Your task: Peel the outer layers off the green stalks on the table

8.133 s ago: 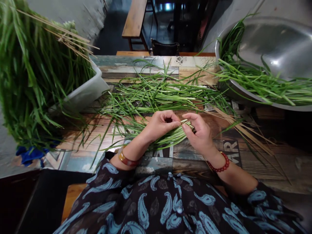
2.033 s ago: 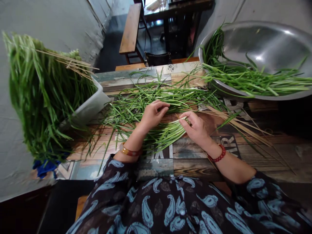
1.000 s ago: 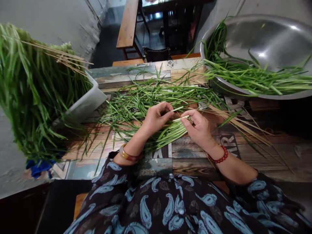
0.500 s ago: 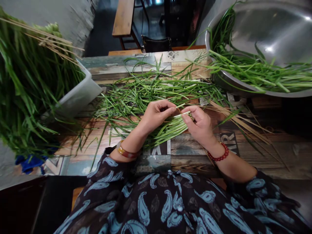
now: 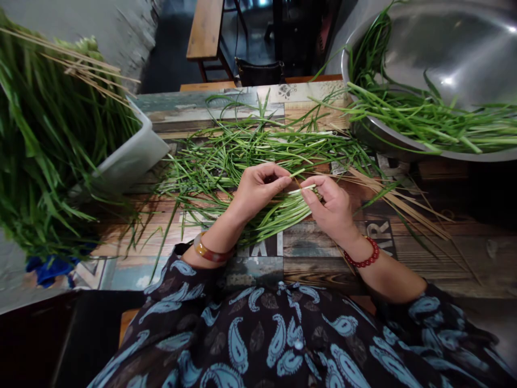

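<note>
My left hand [image 5: 262,188] pinches a green stalk [image 5: 298,173], its pale end sticking out past the fingertips. Close by on the right, my right hand [image 5: 329,205] has thumb and fingers closed on a thin skewer [image 5: 298,184] near the pale stalk ends. Below and between both hands lies a row of green stalks [image 5: 278,215], pale ends to the right. A loose heap of stalks [image 5: 258,143] spreads behind the hands on the wood-patterned table [image 5: 311,242].
A white bin [image 5: 133,148] packed with long green leaves stands at left, several skewers [image 5: 92,70] on top. At right are a metal basin [image 5: 456,54] holding stalks and a pile of skewers [image 5: 404,202]. A blue cloth [image 5: 50,271] is at lower left.
My left hand has shifted very slightly left and up with the stalk. My right hand looks unmoved.
</note>
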Demonstrator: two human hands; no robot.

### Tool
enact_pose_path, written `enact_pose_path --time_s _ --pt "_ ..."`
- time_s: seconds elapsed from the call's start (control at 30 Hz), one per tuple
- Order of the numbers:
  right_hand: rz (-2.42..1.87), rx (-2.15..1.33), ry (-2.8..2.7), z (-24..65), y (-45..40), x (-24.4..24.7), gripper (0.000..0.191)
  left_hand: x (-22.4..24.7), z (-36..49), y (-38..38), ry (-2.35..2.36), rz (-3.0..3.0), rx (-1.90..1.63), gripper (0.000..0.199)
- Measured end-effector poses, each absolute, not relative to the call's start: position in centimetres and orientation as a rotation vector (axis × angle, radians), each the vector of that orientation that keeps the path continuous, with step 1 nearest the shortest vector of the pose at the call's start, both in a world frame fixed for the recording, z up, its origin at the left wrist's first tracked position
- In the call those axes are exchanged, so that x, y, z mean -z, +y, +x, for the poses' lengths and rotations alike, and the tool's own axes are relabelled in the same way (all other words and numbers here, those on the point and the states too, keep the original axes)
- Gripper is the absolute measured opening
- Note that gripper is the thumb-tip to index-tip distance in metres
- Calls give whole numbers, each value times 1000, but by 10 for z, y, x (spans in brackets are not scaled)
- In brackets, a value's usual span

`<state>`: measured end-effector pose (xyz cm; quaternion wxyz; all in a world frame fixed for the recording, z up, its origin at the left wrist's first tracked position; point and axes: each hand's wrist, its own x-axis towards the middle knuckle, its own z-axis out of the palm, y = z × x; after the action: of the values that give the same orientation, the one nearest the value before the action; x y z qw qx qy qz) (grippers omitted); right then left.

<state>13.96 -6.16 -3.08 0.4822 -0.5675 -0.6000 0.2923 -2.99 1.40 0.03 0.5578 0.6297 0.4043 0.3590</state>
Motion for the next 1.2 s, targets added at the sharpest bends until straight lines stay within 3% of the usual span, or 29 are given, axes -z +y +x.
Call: enact_pose_path --time_s 1.2 --pt "-1376 -688 -1479 140 -61 27 14 -3 -29 12 945 1486 -810 24"
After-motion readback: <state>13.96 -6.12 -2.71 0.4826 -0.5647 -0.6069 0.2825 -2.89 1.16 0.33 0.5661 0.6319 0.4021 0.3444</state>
